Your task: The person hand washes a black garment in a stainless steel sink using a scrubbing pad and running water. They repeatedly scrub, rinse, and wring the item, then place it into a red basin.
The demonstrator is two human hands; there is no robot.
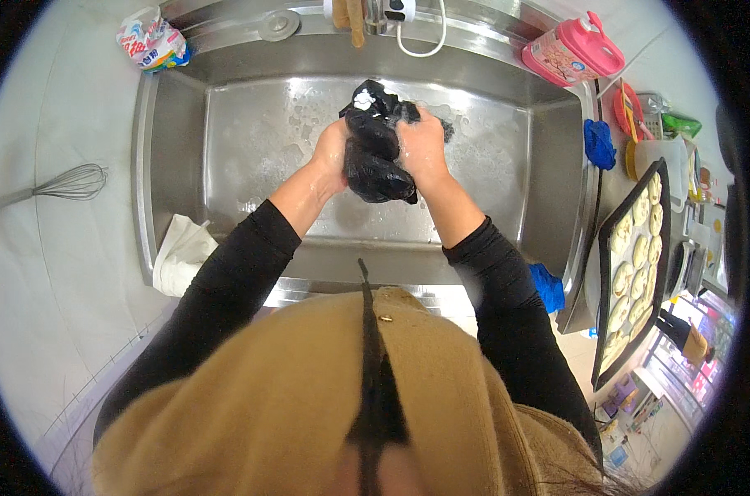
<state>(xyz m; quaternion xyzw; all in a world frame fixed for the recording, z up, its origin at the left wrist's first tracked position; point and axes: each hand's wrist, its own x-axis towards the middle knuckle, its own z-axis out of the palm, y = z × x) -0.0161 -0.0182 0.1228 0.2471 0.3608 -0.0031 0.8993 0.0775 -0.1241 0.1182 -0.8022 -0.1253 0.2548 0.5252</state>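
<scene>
A wet black cloth [378, 167] is bunched between my two hands above the floor of a stainless steel sink [257, 204]. My left hand [333, 152] grips its left side. On the other side, my right hand [422, 146] clasps the bundle, with suds on the fingers. A white patch [364, 99] shows on the far end of the cloth; whether it is foam or a print I cannot tell. Water drops and thin foam lie on the sink floor around the cloth.
A washing powder bag [153, 42] stands at the back left corner, a pink jug [573, 49] at the back right. Blue cloths [599, 144] and a tray of dough pieces [635, 266] are on the right. A whisk [71, 186] hangs left; a white cloth [183, 254] drapes the rim.
</scene>
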